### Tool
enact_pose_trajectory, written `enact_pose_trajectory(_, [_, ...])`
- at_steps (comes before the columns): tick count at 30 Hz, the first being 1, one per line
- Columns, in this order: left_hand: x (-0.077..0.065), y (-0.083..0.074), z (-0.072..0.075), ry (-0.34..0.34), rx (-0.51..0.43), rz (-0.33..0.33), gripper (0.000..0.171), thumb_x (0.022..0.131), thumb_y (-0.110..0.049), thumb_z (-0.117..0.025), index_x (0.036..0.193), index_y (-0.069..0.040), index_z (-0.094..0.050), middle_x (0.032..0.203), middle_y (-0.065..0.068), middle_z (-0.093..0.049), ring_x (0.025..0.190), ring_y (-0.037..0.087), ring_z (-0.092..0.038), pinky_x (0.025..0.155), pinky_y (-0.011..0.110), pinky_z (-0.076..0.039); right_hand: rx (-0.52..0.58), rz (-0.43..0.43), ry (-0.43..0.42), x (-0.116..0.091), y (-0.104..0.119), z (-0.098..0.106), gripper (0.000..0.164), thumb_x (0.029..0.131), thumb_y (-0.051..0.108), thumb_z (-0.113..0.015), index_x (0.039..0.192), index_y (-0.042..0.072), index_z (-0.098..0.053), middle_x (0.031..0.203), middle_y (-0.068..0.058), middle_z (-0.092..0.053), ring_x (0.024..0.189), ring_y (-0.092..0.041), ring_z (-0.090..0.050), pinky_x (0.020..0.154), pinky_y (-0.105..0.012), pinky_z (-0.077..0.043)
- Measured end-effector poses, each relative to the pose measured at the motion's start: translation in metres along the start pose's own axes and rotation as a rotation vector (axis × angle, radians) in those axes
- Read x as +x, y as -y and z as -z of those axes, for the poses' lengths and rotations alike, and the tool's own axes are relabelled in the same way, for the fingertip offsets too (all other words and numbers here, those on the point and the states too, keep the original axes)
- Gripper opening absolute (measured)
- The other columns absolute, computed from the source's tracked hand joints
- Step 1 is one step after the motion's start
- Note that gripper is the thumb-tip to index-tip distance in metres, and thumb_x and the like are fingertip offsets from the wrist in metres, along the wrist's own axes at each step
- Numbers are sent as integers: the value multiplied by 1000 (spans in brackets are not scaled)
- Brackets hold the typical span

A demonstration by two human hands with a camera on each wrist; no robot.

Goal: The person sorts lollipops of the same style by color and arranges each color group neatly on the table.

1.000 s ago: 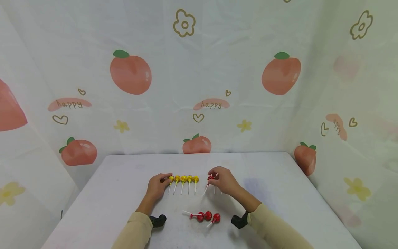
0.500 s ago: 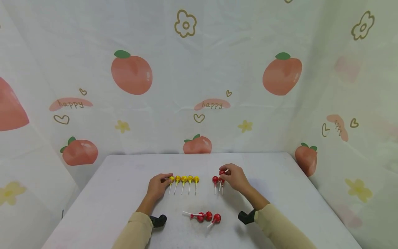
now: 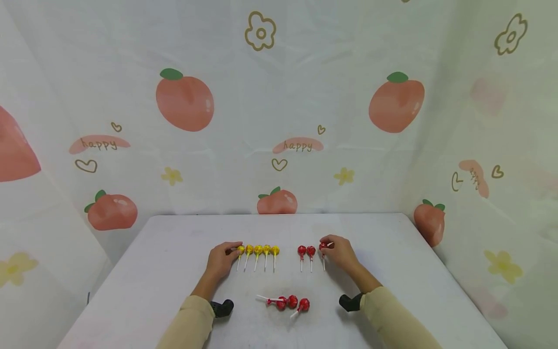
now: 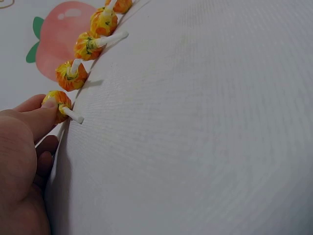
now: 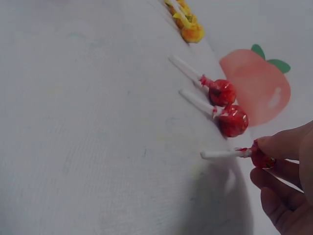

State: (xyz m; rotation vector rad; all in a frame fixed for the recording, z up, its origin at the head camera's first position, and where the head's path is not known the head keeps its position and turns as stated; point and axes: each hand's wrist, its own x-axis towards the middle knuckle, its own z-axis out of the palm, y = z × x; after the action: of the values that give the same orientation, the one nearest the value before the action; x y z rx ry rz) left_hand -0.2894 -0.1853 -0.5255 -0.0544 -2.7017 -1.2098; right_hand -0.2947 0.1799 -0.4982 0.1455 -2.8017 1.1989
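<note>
My right hand [image 3: 341, 251] pinches the head of a red lollipop [image 5: 262, 155] between thumb and fingers, its white stick pointing toward me. Just left of it, two red lollipops [image 3: 306, 250] lie side by side on the table. My left hand [image 3: 220, 260] pinches the head of the leftmost yellow lollipop [image 4: 59, 105], which stands at the end of a row. The other yellow lollipops [image 3: 258, 250] of that row lie to its right, sticks toward me. Nearer to me, a loose group of red lollipops [image 3: 292, 301] lies with sticks at different angles.
The white table [image 3: 174, 237] runs back to a white cloth [image 3: 226, 179] printed with peaches and flowers. A black wrist mount [image 3: 350, 303] sits under the right wrist, and another black mount [image 3: 223, 309] under the left.
My right hand has carried the red lollipop rightward, past the two red ones, and lowered it beside them. My left hand stays at the leftmost yellow lollipop.
</note>
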Motion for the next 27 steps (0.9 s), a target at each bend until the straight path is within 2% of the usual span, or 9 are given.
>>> enact_pose_trajectory(13, [1,1,0,-2,2,-5,30,90,-13,-71,120,-13,-71,109,6,-67,88,21,-53,83,42,-46,56,-63,43,4,-10,-7,23,87,8,-72,109,5,-70,98,-3,-67,90,-21,-59,78,-35,-53])
enact_pose_trajectory(27, [1,3,-1,-1,-10,4,29,90,-12,-70,119,-14,-72,108,4,-67,87,21,-53,81,39,-45,82,-66,56,2,-13,-11,20,87,9,-72,107,7,-71,99,-2,-67,88,-19,-58,80,-37,-52])
